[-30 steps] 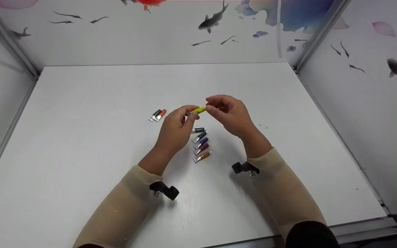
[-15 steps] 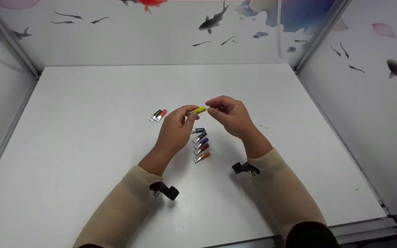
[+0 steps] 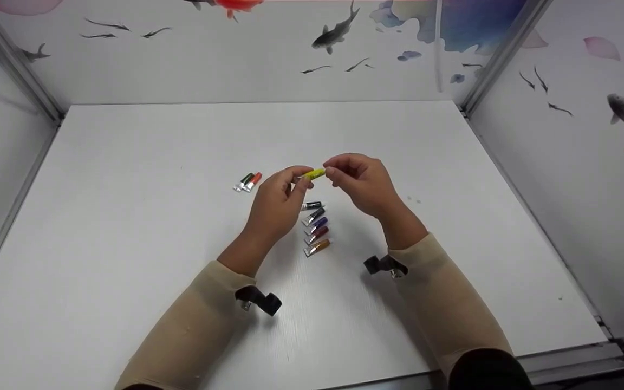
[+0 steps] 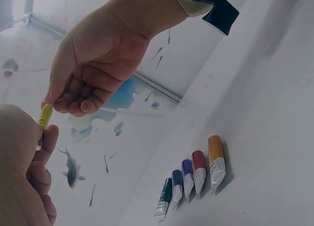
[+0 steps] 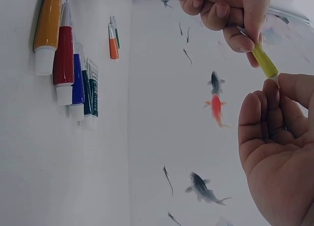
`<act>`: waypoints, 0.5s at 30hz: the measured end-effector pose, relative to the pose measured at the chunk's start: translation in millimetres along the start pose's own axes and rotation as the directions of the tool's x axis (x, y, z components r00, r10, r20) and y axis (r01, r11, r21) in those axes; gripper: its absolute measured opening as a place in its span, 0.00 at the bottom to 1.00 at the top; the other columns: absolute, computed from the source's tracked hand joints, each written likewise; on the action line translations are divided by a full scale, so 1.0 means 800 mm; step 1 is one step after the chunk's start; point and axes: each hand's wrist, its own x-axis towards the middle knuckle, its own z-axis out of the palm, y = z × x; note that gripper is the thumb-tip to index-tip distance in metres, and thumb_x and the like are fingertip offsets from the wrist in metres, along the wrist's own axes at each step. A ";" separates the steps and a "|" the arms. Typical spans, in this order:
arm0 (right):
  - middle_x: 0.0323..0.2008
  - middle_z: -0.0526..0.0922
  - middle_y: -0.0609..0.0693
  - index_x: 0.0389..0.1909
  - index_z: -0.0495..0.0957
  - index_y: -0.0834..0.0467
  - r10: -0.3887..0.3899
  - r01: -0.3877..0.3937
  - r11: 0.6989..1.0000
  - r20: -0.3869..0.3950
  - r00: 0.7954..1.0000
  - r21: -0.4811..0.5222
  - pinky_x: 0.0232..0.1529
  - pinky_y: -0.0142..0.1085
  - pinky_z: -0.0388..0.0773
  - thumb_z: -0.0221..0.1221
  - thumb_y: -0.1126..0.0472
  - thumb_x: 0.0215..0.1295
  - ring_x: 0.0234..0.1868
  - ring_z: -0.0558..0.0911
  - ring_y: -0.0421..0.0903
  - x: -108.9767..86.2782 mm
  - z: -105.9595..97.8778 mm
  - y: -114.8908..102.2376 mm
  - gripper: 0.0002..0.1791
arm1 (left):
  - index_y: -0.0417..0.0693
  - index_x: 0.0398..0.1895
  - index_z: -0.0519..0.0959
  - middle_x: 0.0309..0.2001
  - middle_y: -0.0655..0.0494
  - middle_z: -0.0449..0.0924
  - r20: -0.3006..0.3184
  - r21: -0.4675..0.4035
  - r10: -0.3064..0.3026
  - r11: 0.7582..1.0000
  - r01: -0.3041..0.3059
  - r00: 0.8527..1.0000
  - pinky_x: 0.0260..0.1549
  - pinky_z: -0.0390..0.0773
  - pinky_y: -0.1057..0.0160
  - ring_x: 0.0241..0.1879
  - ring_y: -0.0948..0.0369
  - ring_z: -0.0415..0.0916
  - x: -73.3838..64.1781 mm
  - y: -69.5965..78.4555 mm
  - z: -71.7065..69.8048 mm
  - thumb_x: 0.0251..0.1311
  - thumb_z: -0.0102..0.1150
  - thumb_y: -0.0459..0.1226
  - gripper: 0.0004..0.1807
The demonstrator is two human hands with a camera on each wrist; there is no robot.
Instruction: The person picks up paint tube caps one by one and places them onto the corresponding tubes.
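In the head view a small yellow paint tube (image 3: 316, 173) is held above the table between both hands. My left hand (image 3: 275, 203) pinches its flat silver end between thumb and fingers. At the other end my right hand (image 3: 365, 181) pinches the white cap (image 5: 274, 79) with thumb and forefinger; the right wrist view shows this closely. The cap is mostly covered by the fingertips. Below the hands lies a row of several paint tubes, among them an ochre one (image 3: 318, 247), a dark red one (image 3: 317, 234), a purple one (image 3: 317, 225) and dark ones at the far end.
Left of the hands, a green tube (image 3: 245, 180) and an orange tube (image 3: 254, 181) lie side by side on the white table (image 3: 128, 244). Printed panels (image 3: 209, 70) stand at the back and sides. Two small pale specks lie right of the right hand.
The right hand has shifted slightly down at the cap end of the yellow tube, its fingers changing position there. The left hand keeps its hold on the tube. The other tubes have not moved.
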 end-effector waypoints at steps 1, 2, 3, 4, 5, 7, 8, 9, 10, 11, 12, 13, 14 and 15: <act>0.38 0.87 0.51 0.49 0.89 0.56 0.001 -0.001 1.000 -0.001 1.000 -0.001 0.40 0.32 0.82 0.65 0.55 0.76 0.38 0.83 0.47 0.000 0.000 0.000 0.11 | 0.60 0.65 0.81 0.48 0.64 0.87 0.003 -0.001 -0.002 1.000 0.002 1.000 0.42 0.79 0.61 0.43 0.62 0.77 0.000 0.000 0.000 0.83 0.51 0.49 0.16; 0.39 0.88 0.51 0.49 0.89 0.56 0.000 0.000 1.000 -0.002 1.000 -0.001 0.41 0.32 0.83 0.65 0.54 0.76 0.38 0.84 0.47 0.000 0.000 0.001 0.11 | 0.59 0.65 0.81 0.48 0.64 0.87 0.005 -0.003 -0.003 1.000 0.003 1.000 0.41 0.79 0.61 0.43 0.62 0.77 0.000 0.000 0.000 0.83 0.51 0.49 0.16; 0.39 0.88 0.51 0.48 0.89 0.56 0.001 -0.001 1.000 -0.001 1.000 -0.001 0.42 0.33 0.84 0.65 0.54 0.77 0.38 0.84 0.47 0.000 0.001 0.001 0.11 | 0.60 0.65 0.81 0.49 0.65 0.87 0.008 -0.003 -0.006 1.000 0.006 1.000 0.41 0.79 0.61 0.43 0.62 0.77 0.000 0.000 0.000 0.83 0.51 0.49 0.17; 0.39 0.88 0.51 0.48 0.88 0.56 0.002 -0.002 1.000 0.000 1.000 0.000 0.42 0.33 0.84 0.65 0.54 0.77 0.38 0.84 0.47 0.000 0.001 0.001 0.11 | 0.60 0.65 0.81 0.49 0.64 0.87 0.010 -0.004 -0.007 1.000 0.008 1.000 0.41 0.79 0.61 0.43 0.62 0.77 0.000 0.000 0.000 0.83 0.51 0.49 0.17; 0.39 0.88 0.51 0.48 0.88 0.56 0.001 -0.001 1.000 0.000 1.000 0.002 0.43 0.35 0.85 0.65 0.54 0.77 0.38 0.85 0.48 0.001 0.001 0.001 0.11 | 0.60 0.65 0.81 0.49 0.64 0.87 0.011 -0.004 -0.007 1.000 0.007 1.000 0.41 0.79 0.61 0.43 0.61 0.77 0.000 -0.001 0.001 0.83 0.51 0.49 0.17; 0.39 0.88 0.52 0.47 0.88 0.56 0.004 -0.004 1.000 0.001 1.000 0.005 0.44 0.37 0.86 0.64 0.54 0.77 0.38 0.85 0.48 0.001 0.001 0.002 0.11 | 0.60 0.65 0.81 0.49 0.65 0.87 0.014 -0.003 -0.010 1.000 0.010 1.000 0.41 0.79 0.61 0.44 0.62 0.77 0.000 -0.001 0.001 0.83 0.51 0.49 0.17; 0.39 0.88 0.52 0.47 0.88 0.57 0.010 -0.010 1.000 0.000 1.000 0.009 0.45 0.38 0.87 0.64 0.54 0.77 0.38 0.85 0.48 0.001 0.001 0.001 0.11 | 0.60 0.65 0.81 0.48 0.65 0.87 0.014 -0.002 -0.009 1.000 0.009 1.000 0.41 0.78 0.61 0.44 0.62 0.77 0.001 -0.002 0.001 0.83 0.51 0.49 0.17; 0.39 0.88 0.53 0.47 0.88 0.57 0.017 -0.017 1.000 0.000 1.000 0.011 0.45 0.38 0.87 0.64 0.54 0.77 0.38 0.85 0.48 0.001 0.002 0.001 0.11 | 0.60 0.65 0.81 0.48 0.65 0.87 0.013 -0.002 -0.008 1.000 0.008 1.000 0.41 0.78 0.61 0.44 0.62 0.77 0.001 -0.002 0.001 0.83 0.51 0.49 0.17; 0.39 0.88 0.54 0.47 0.88 0.57 0.023 -0.023 1.000 -0.001 1.000 0.012 0.45 0.39 0.87 0.64 0.54 0.77 0.38 0.85 0.48 0.001 0.002 0.001 0.11 | 0.59 0.65 0.81 0.48 0.64 0.87 0.012 -0.004 -0.006 1.000 0.006 1.000 0.41 0.78 0.61 0.44 0.62 0.77 0.001 -0.002 0.002 0.83 0.51 0.48 0.16; 0.39 0.88 0.56 0.47 0.88 0.57 0.029 -0.029 1.000 0.000 1.000 0.012 0.45 0.39 0.87 0.64 0.53 0.77 0.37 0.85 0.48 0.001 0.002 0.000 0.11 | 0.60 0.65 0.82 0.48 0.65 0.88 0.011 -0.005 -0.006 1.000 0.006 1.000 0.41 0.78 0.61 0.44 0.62 0.77 0.001 -0.002 0.002 0.83 0.52 0.48 0.16; 0.40 0.88 0.57 0.47 0.88 0.57 0.035 -0.035 0.999 0.000 0.999 0.012 0.45 0.37 0.87 0.64 0.53 0.77 0.37 0.85 0.48 0.000 0.002 0.000 0.11 | 0.60 0.64 0.82 0.48 0.65 0.88 0.009 -0.004 -0.006 1.000 0.006 1.000 0.41 0.78 0.60 0.44 0.62 0.77 0.001 -0.002 0.002 0.83 0.52 0.48 0.16; 0.40 0.88 0.59 0.46 0.88 0.57 0.038 -0.038 0.999 0.001 0.999 0.012 0.45 0.37 0.87 0.65 0.53 0.77 0.37 0.85 0.49 0.001 0.002 0.000 0.12 | 0.59 0.64 0.82 0.48 0.65 0.88 0.007 -0.003 -0.005 1.000 0.005 1.000 0.41 0.78 0.60 0.44 0.62 0.77 0.001 -0.002 0.002 0.82 0.52 0.48 0.16; 0.40 0.88 0.61 0.46 0.88 0.58 0.042 -0.042 0.999 0.002 0.999 0.013 0.45 0.37 0.87 0.65 0.53 0.77 0.37 0.85 0.49 0.001 0.002 -0.001 0.12 | 0.59 0.64 0.82 0.48 0.65 0.88 0.006 -0.001 -0.005 1.000 0.005 1.000 0.42 0.78 0.60 0.45 0.62 0.77 0.001 -0.002 0.002 0.82 0.52 0.47 0.16; 0.40 0.88 0.61 0.46 0.88 0.57 0.043 -0.043 0.999 0.002 0.999 0.010 0.45 0.36 0.86 0.65 0.53 0.77 0.38 0.85 0.49 0.000 0.002 -0.001 0.12 | 0.59 0.64 0.82 0.48 0.65 0.88 0.006 0.002 -0.006 1.000 0.006 1.000 0.42 0.78 0.60 0.45 0.62 0.77 0.001 -0.002 0.003 0.82 0.52 0.48 0.16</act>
